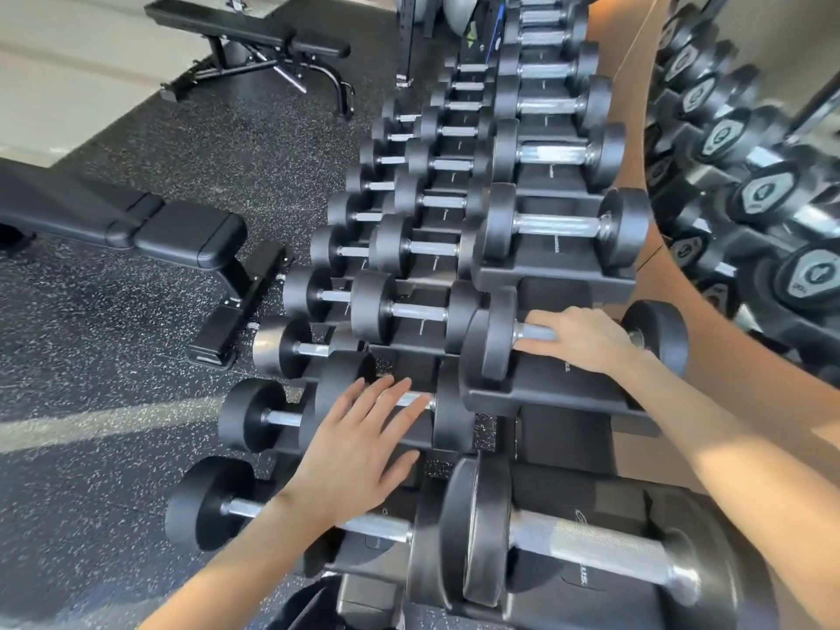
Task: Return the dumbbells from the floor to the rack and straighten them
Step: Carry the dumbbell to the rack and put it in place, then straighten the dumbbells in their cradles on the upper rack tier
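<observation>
The person stands close against a three-tier rack (552, 280) of black round-headed dumbbells, with both hands apart and on different tiers. The right hand (586, 339) is wrapped over the chrome handle of a top-tier dumbbell (497, 345), which sits in its cradle. The left hand (359, 452) is flat, with fingers straight and spread over the handle of a middle-tier dumbbell (452, 416). I cannot tell whether it is touching. Small white print runs along the cradles but is too blurred to read. On the nearest cradle only the ending "US." shows. The mirror (750, 175) on the right reflects hexagonal badges on the dumbbell ends, their marks illegible. Two black benches (182, 234) stand on the speckled floor (136, 356).
</observation>
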`<state>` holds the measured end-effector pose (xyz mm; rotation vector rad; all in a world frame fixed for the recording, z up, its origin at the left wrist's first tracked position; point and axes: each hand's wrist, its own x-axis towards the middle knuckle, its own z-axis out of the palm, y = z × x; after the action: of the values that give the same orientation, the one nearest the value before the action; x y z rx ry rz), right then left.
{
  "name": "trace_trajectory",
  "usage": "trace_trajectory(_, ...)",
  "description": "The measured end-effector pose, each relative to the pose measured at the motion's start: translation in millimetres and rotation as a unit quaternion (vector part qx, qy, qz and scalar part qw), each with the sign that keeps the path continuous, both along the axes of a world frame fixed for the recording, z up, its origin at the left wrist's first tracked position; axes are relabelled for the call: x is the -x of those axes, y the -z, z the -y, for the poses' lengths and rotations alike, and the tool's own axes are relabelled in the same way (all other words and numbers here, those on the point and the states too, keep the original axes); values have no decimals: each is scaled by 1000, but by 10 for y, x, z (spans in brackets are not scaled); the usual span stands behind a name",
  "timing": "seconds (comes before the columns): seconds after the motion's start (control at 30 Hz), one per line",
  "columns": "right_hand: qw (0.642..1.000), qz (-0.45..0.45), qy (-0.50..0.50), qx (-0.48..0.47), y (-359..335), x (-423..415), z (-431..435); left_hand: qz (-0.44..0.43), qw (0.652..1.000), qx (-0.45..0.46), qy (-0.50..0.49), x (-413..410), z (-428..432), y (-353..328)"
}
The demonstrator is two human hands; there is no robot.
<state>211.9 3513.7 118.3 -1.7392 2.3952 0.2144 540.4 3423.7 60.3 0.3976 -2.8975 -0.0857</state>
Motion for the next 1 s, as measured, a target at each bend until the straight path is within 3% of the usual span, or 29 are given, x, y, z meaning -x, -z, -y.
trace_trajectory(0.27,998,-55,8,-22,2,-77,38,4,999,-14,39,-25,236,42)
trace_trajectory(0.43,996,-4,91,-7,-6,-272,0,16,994,-14,104,-17,599,134)
trace_trajectory(0.57,983,-48,145,105,-134,-748,-131,45,978,14,201,101,1028,91)
trace_trajectory(0.67,945,-114,227,205,-346,-1291,-269,32,961,23,273,218,1285,-91)
trace_trajectory(0.8,863,-222,335,306,-510,-2198,-479,4,944,37,328,215,1388,-382)
trace_trajectory(1.0,777,-254,470,334,-161,-3539,-656,-48,914,-6,402,-64,1181,-578)
